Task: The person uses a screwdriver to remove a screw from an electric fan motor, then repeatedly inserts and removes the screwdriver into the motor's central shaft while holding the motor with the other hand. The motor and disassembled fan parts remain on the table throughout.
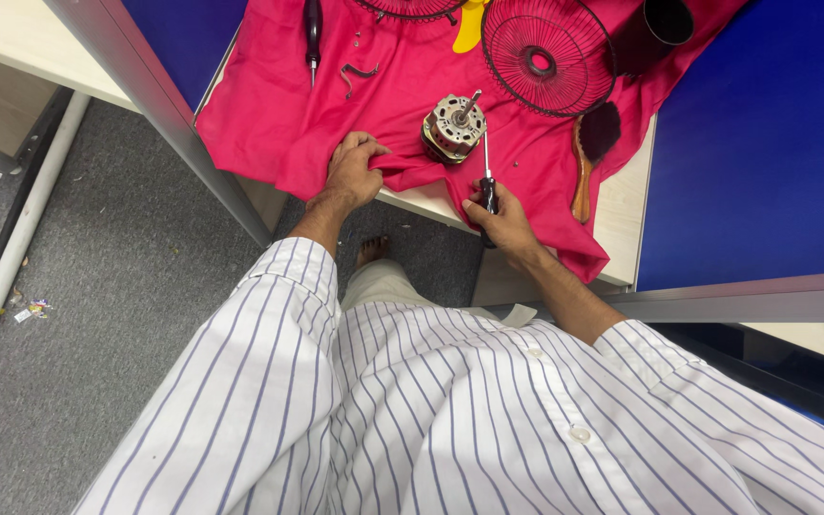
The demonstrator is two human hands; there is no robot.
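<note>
A small electric motor (452,127) with copper windings and a steel shaft sits on a red cloth (269,114) spread over a desk. My left hand (353,172) is closed on a fold of the cloth just left of the motor. My right hand (500,221) grips the black handle of a screwdriver (487,181), whose thin shaft points up toward the motor's right side.
A round wire fan grille (547,57) lies behind the motor, with a black cylinder (655,33) beyond it. A wooden-handled brush (591,157) lies to the right. A second screwdriver (313,33), a bent metal clip (360,72) and a yellow part (469,29) lie further back. Blue partitions (755,143) flank the desk.
</note>
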